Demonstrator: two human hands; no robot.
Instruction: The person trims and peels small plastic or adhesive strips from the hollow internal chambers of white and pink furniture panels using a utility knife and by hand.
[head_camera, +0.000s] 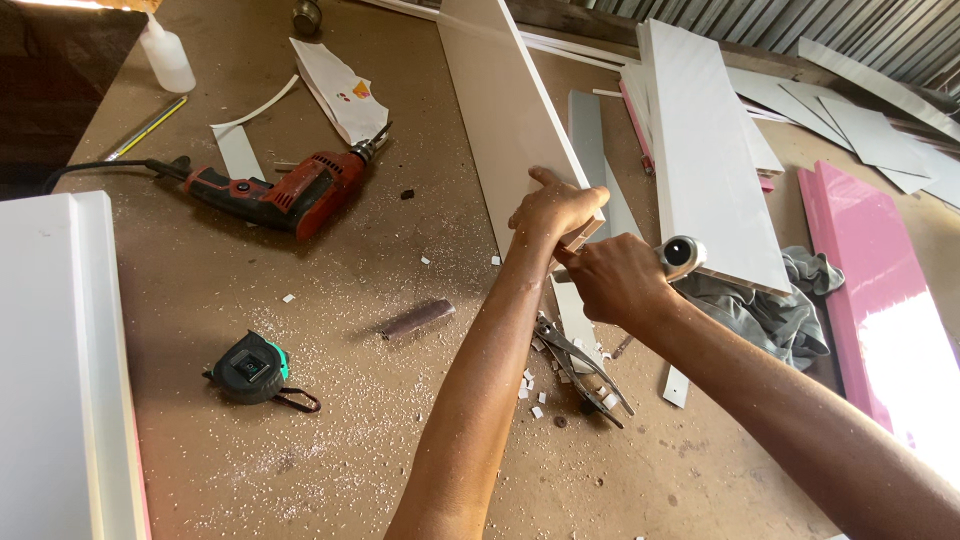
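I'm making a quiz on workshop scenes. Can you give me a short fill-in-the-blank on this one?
1. The left hand holds the near end of a long ____ panel.
2. The red power tool lying on the workbench is a ____.
3. The tape measure lies ____ of the pliers in the picture.

Missing words: white; drill; left

We have one head view, looking steeply down and forward from close above the workbench (300, 440), its far edge and the corrugated wall (760, 20) topping the picture.
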